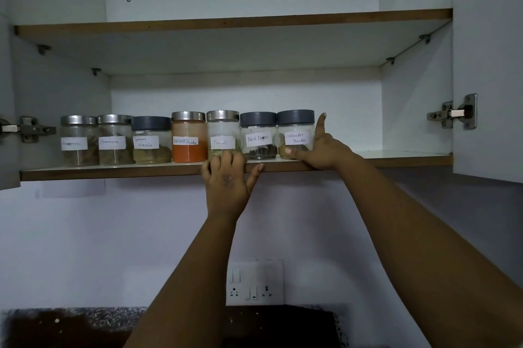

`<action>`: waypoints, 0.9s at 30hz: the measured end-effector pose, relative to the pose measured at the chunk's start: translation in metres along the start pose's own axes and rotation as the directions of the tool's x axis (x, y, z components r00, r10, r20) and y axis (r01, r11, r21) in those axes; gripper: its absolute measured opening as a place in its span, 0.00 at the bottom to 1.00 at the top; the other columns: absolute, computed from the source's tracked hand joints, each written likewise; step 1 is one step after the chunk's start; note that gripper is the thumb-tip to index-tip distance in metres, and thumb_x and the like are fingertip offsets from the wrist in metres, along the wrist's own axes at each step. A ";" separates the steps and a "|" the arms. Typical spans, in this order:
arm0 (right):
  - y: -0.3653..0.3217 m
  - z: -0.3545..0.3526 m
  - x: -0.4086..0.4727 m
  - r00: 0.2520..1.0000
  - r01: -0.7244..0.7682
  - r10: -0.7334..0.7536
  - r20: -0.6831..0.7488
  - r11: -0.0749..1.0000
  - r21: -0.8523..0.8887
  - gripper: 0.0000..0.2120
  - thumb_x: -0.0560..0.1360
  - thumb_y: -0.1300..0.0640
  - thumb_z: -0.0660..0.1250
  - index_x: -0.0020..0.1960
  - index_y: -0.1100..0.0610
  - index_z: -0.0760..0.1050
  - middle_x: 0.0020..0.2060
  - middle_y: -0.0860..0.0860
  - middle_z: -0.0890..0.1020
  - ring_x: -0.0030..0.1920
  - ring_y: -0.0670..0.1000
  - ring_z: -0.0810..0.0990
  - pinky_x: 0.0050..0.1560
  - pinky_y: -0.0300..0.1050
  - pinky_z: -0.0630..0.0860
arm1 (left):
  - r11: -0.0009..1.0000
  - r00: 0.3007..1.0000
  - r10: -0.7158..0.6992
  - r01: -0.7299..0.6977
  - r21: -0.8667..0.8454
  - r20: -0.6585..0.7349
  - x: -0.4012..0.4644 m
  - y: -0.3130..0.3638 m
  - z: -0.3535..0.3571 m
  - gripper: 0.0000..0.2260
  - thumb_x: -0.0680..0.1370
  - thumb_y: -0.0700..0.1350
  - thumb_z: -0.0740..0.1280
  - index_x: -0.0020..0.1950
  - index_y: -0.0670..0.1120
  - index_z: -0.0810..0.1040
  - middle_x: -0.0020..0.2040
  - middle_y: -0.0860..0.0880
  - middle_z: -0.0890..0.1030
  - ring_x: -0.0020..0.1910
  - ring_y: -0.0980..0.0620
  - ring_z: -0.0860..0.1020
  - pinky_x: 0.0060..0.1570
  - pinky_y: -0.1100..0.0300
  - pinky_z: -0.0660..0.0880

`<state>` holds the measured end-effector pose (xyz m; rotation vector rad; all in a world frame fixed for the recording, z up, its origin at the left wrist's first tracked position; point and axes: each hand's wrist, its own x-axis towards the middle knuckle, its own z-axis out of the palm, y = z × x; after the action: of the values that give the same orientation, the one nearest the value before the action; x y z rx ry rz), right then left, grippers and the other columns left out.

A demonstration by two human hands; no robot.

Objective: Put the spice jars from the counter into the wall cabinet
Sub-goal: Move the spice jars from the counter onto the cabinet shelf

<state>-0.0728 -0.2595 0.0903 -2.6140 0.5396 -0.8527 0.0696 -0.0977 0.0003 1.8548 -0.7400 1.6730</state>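
Note:
Several labelled spice jars stand in a row on the lower shelf [113, 170] of the open wall cabinet. My right hand [319, 149] holds the rightmost one, the grey-lidded coriander powder jar [295, 132]: the thumb lies across its front near the base and the index finger points up along its right side. My left hand [227, 175] rests on the shelf's front edge, its fingertips touching the base of the steel-lidded fennel jar [223, 132]. Between the two stands the black pepper jar [258, 135]. Left of the fennel jar is the red chilli powder jar [189, 136].
The upper shelf [226, 22] holds nothing. Bare shelf space lies right of the coriander jar. Both cabinet doors stand open, with the right door [486, 64] and its hinge [452, 114] close by. A wall socket panel [254, 282] sits above the dark stone counter [70, 325].

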 end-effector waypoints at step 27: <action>0.125 0.258 -0.237 0.964 -0.209 0.213 0.161 0.977 -0.038 0.35 0.78 0.37 0.57 0.78 0.51 0.51 0.77 0.56 0.53 0.76 0.60 0.55 0.72 0.58 0.62 | 0.861 0.431 -0.293 0.508 0.039 0.854 -0.350 0.004 -0.086 0.41 0.75 0.55 0.68 0.79 0.42 0.50 0.78 0.40 0.55 0.78 0.41 0.52 0.74 0.42 0.50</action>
<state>-0.1222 -0.2103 -0.2756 -2.5568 0.7671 -0.5619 -0.0233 -0.0233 -0.3400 2.3866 -0.6889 0.2564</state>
